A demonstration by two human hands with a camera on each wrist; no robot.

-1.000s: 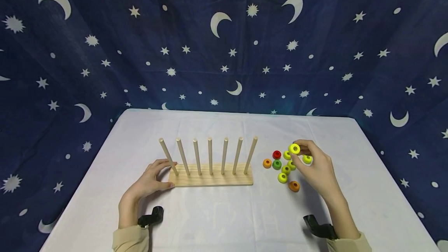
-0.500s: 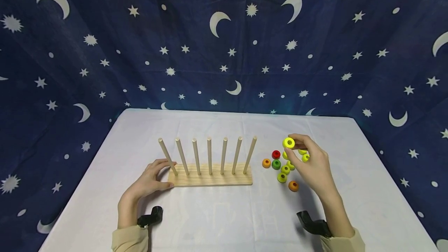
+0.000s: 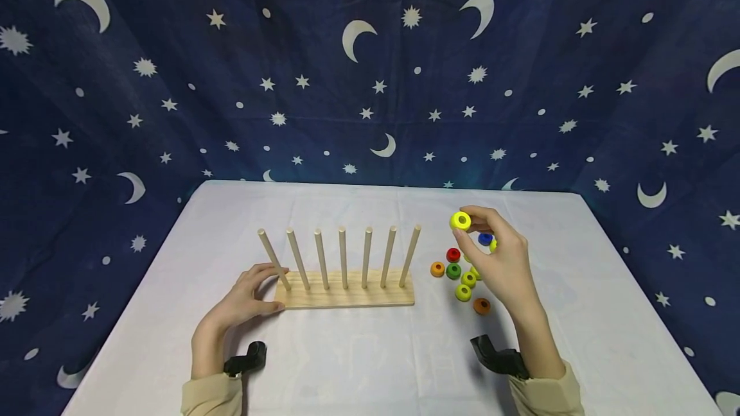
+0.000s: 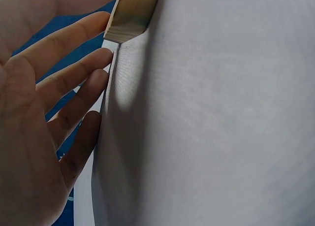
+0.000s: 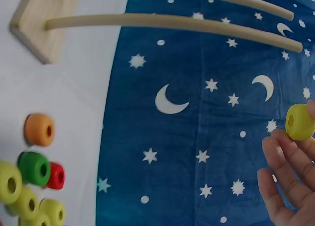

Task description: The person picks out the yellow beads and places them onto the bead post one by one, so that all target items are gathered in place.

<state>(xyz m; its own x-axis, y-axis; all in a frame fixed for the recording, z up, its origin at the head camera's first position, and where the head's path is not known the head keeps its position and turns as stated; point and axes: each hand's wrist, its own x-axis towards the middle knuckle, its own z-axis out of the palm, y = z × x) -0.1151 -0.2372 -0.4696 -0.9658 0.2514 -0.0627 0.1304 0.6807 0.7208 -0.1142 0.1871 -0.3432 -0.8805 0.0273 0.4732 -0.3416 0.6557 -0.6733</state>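
A wooden peg rack (image 3: 352, 299) with several upright pegs stands on the table in the head view. My left hand (image 3: 244, 297) grips its left end, thumb at the front corner and fingers toward the back. In the left wrist view, a corner of the rack's base (image 4: 132, 16) shows between thumb and index finger; the other fingers are spread. Raised above the table right of the rack, my right hand (image 3: 502, 260) pinches a yellow bead (image 3: 455, 223) between thumb and fingers. The right wrist view shows this bead (image 5: 302, 123) with its hole facing left.
Beneath my right hand lie loose beads: red (image 3: 453, 255), green (image 3: 453, 271), orange (image 3: 437, 269), brown-orange (image 3: 482, 306), blue (image 3: 485, 238) and several yellow ones (image 3: 463, 293), some partly hidden. A dark starry cloth (image 3: 370, 114) hangs behind the white table (image 3: 358, 364).
My right hand has moved left and away from me with the yellow bead, rising over the loose beads and uncovering a blue one. The left hand stays at the rack's end.
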